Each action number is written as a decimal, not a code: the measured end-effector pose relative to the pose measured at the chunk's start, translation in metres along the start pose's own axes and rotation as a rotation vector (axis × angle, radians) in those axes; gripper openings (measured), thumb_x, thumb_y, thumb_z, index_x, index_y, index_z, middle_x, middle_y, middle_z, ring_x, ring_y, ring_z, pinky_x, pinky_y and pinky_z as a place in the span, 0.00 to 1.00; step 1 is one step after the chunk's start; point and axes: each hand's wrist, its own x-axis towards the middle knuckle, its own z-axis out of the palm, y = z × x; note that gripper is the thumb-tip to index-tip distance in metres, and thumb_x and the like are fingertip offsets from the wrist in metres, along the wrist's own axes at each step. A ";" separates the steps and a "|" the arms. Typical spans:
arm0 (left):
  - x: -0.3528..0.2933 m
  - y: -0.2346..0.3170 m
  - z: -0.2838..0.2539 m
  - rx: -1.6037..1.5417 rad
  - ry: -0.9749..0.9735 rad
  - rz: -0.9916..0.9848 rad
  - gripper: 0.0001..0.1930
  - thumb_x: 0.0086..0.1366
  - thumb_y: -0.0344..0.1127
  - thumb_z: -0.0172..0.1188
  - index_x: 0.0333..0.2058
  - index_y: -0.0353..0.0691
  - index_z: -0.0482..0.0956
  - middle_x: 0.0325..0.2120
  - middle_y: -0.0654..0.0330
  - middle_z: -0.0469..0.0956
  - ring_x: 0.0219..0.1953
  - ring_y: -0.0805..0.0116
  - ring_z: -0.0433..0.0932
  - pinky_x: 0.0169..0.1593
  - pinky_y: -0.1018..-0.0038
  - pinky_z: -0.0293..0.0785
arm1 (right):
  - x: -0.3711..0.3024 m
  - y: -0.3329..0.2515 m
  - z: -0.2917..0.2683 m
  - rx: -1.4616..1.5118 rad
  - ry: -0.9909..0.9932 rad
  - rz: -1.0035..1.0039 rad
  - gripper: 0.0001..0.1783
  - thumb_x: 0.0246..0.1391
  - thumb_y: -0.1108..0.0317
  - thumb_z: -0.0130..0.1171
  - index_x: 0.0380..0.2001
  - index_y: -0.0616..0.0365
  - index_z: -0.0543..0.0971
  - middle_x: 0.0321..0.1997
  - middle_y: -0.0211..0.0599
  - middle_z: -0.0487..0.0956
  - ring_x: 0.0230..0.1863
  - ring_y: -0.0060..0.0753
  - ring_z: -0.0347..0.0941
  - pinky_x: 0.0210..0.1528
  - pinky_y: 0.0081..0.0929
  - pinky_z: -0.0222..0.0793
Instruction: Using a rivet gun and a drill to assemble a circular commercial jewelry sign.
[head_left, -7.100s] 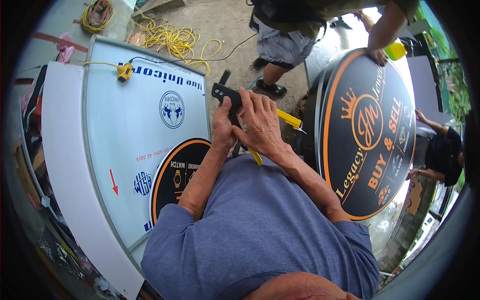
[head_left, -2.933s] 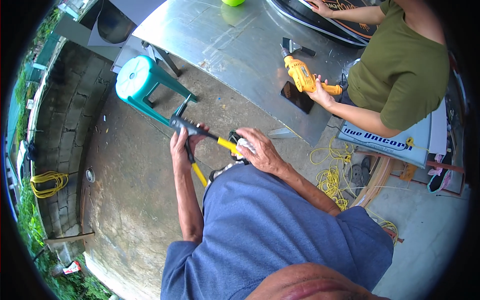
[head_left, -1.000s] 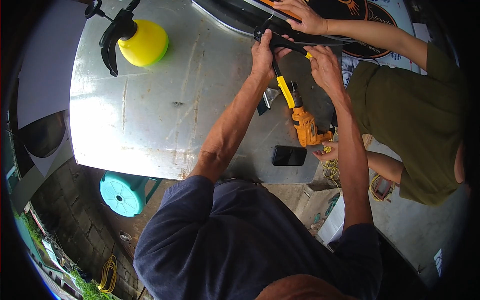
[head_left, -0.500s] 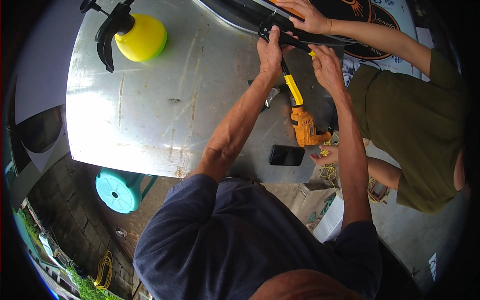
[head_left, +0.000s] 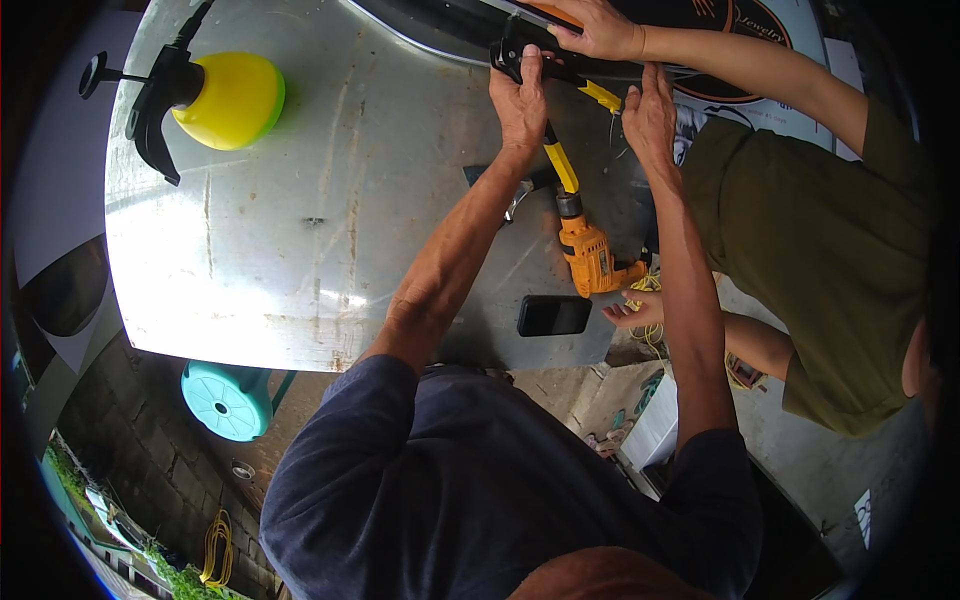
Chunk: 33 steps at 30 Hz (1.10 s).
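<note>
Left hand [head_left: 519, 108] grasps the riveter [head_left: 509, 52]; right hand [head_left: 651, 122], fingers straight and released, lies beside one yellow handle [head_left: 601, 96].

Left grip [head_left: 519, 106] curled, right grip [head_left: 651, 121] extended

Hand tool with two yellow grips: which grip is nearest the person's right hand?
The upper yellow grip, just left of the right hand; the lower yellow grip extends toward the orange drill instead.

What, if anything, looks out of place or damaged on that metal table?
A smartphone lies near the edge of the metal table, beside a power drill: odd, as it might get knocked. Brownish streaks mark the metal too.
</note>
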 end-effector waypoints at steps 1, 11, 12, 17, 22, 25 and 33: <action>0.002 -0.001 0.001 -0.008 0.004 0.011 0.16 0.72 0.43 0.54 0.43 0.32 0.74 0.34 0.55 0.81 0.35 0.63 0.84 0.38 0.70 0.83 | 0.000 -0.001 0.005 0.027 -0.031 -0.016 0.27 0.58 0.73 0.51 0.61 0.72 0.65 0.66 0.62 0.64 0.66 0.62 0.61 0.68 0.46 0.60; -0.003 0.006 0.015 -0.144 0.102 -0.082 0.19 0.73 0.49 0.50 0.46 0.36 0.71 0.32 0.55 0.81 0.31 0.62 0.83 0.33 0.70 0.81 | -0.033 -0.053 -0.034 -0.044 -0.352 -0.212 0.60 0.43 0.41 0.71 0.67 0.70 0.55 0.70 0.60 0.57 0.74 0.55 0.49 0.72 0.51 0.49; -0.003 0.008 0.016 -0.150 0.122 -0.104 0.19 0.73 0.50 0.50 0.46 0.36 0.71 0.31 0.54 0.81 0.31 0.62 0.83 0.33 0.70 0.80 | -0.032 -0.057 -0.036 -0.018 -0.357 -0.191 0.60 0.43 0.41 0.71 0.67 0.70 0.55 0.70 0.60 0.57 0.74 0.55 0.49 0.72 0.51 0.49; -0.006 0.012 0.020 -0.240 0.133 -0.129 0.20 0.71 0.52 0.53 0.45 0.38 0.71 0.32 0.54 0.81 0.31 0.60 0.83 0.35 0.68 0.80 | -0.025 -0.060 -0.039 -0.077 -0.359 -0.179 0.62 0.28 0.56 0.80 0.65 0.68 0.57 0.63 0.53 0.63 0.67 0.54 0.57 0.71 0.50 0.52; -0.019 0.007 0.028 -0.452 0.019 -0.280 0.21 0.67 0.51 0.60 0.44 0.37 0.73 0.32 0.53 0.82 0.37 0.60 0.83 0.43 0.67 0.79 | -0.021 -0.053 -0.033 0.052 -0.328 -0.188 0.57 0.26 0.66 0.77 0.63 0.68 0.60 0.59 0.53 0.66 0.62 0.55 0.61 0.65 0.44 0.60; -0.014 0.004 0.030 -0.378 0.031 -0.341 0.17 0.66 0.47 0.61 0.40 0.36 0.76 0.32 0.53 0.82 0.37 0.60 0.83 0.41 0.70 0.78 | -0.021 -0.047 -0.033 0.096 -0.348 -0.197 0.58 0.26 0.65 0.78 0.63 0.69 0.59 0.59 0.53 0.66 0.62 0.55 0.61 0.65 0.45 0.60; -0.004 0.001 0.035 -0.276 0.158 -0.358 0.11 0.63 0.39 0.62 0.33 0.35 0.77 0.23 0.55 0.79 0.25 0.64 0.80 0.32 0.70 0.76 | -0.022 -0.041 -0.023 0.017 -0.393 -0.124 0.53 0.28 0.64 0.78 0.59 0.68 0.63 0.53 0.53 0.69 0.56 0.54 0.67 0.60 0.44 0.64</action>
